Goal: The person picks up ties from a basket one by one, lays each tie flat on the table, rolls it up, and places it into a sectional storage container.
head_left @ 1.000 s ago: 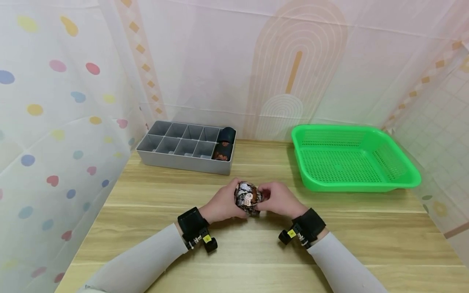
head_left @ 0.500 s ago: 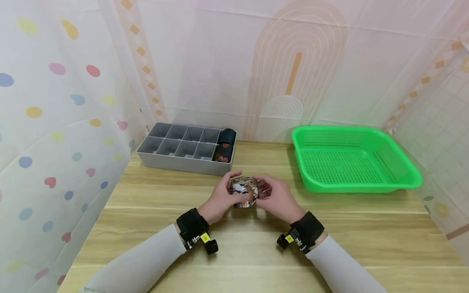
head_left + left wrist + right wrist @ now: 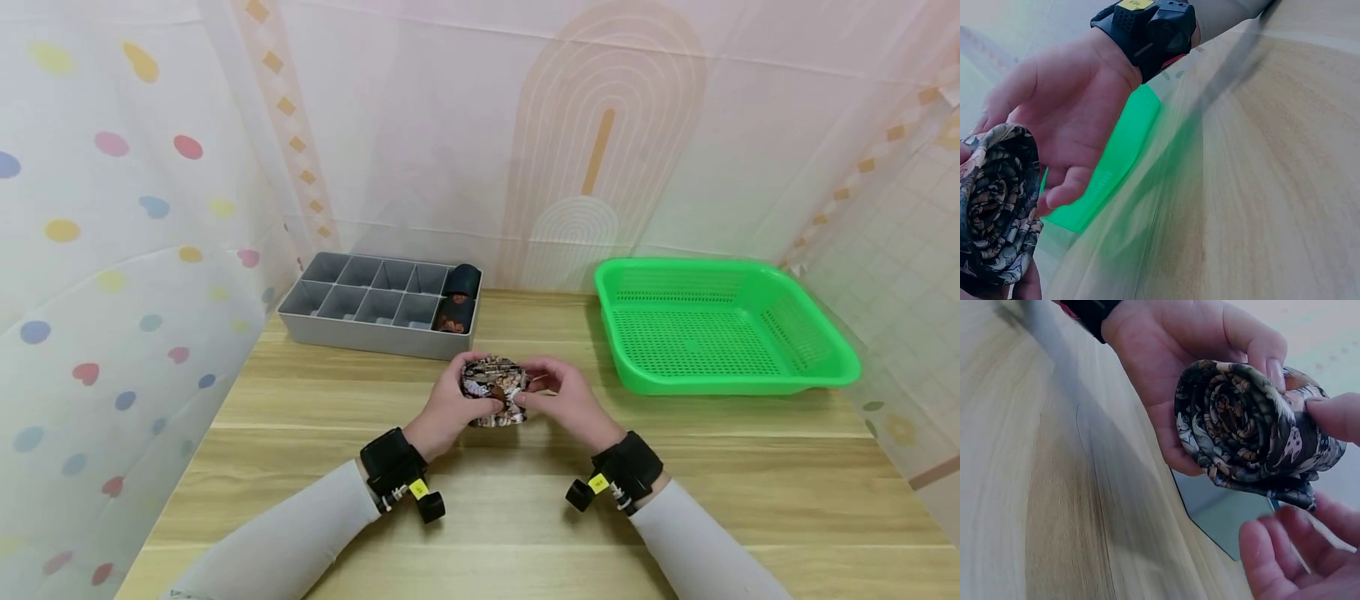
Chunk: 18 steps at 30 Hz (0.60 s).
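Both hands hold a rolled-up necktie [image 3: 498, 375] low over the table, with a dark animal print and a spiral end in both wrist views. My left hand [image 3: 442, 412] grips its left side, thumb across the front and fingers behind. In the right wrist view the left hand [image 3: 1163, 369] wraps the far side of the roll [image 3: 1235, 425]. From the right, my right hand [image 3: 573, 404] has its thumb pressed on the front and its fingers curved behind. The right wrist view shows those fingertips [image 3: 1260, 550] close beneath the loose outer end.
A grey divided box [image 3: 375, 335] stands behind the hands to the left. Two dark rolls, one navy [image 3: 462, 280] and one with an orange print [image 3: 454, 314], fill its right-hand compartments. A green plastic basket [image 3: 738, 387] sits at the back right, and patterned cloth hangs around the wooden table.
The hands have lifted slightly and turned the roll, so its print faces differently. The left thumb has come onto the front, and the right thumb now presses there too.
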Tool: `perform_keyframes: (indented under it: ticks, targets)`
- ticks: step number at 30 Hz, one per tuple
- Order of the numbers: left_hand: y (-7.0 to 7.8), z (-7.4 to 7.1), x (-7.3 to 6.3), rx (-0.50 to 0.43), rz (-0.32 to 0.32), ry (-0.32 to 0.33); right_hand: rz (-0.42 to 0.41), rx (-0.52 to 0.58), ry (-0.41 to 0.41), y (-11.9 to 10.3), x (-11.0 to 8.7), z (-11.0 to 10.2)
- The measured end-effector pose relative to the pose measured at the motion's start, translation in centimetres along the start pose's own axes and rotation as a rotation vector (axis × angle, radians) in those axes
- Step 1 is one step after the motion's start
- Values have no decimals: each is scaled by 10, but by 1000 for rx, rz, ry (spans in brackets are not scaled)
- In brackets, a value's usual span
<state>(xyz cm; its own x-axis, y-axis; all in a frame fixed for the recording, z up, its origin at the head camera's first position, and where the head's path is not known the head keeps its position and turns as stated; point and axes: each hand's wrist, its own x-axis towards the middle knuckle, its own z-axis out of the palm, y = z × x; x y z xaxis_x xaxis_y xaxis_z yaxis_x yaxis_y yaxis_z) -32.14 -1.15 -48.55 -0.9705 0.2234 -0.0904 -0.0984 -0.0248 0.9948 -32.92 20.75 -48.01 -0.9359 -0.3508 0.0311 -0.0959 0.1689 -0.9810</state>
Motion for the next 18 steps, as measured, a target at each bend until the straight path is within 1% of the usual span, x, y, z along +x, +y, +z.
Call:
perform_keyframes:
  ticks: [3,6,9,13,16,18]
  targets:
    - [1,0,0,8,5,13,3,32,11,-3,-1,2]
    - [2,1,0,21,11,30,-13,64,31,-4,-1,3]
    - [3,1,-1,14,23,43,-25,75,56,-5,-2,4]
    - [3,1,-3,2,60,67,-28,82,85,-6,-3,6]
    - [5,1,-5,19,100,94,-18,114,109,-7,-4,9]
    - [7,2,-4,52,119,108,-9,152,122,-9,-4,10]
